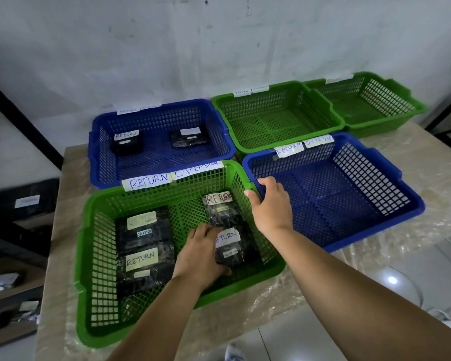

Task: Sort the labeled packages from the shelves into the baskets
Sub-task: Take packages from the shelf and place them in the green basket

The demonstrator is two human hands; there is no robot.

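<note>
A green basket (89,256) tagged RETURN OVERDUE stands nearest me and holds several black wrapped packages with RETURN labels. My left hand (198,254) reaches inside it and grips a black RETURN package (229,252) near the basket's right side. Just behind that one lies another RETURN package (220,209). Two more packages (143,241) lie stacked at the left. My right hand (270,204) holds the green basket's right rim, against the neighbouring blue basket (375,220), which has nothing in it.
A far blue basket (99,162) holds two black packages. Two green baskets (279,126) without contents stand at the back right. All sit on a plastic-covered table (55,256). Dark shelves (16,230) with parcels are at the left.
</note>
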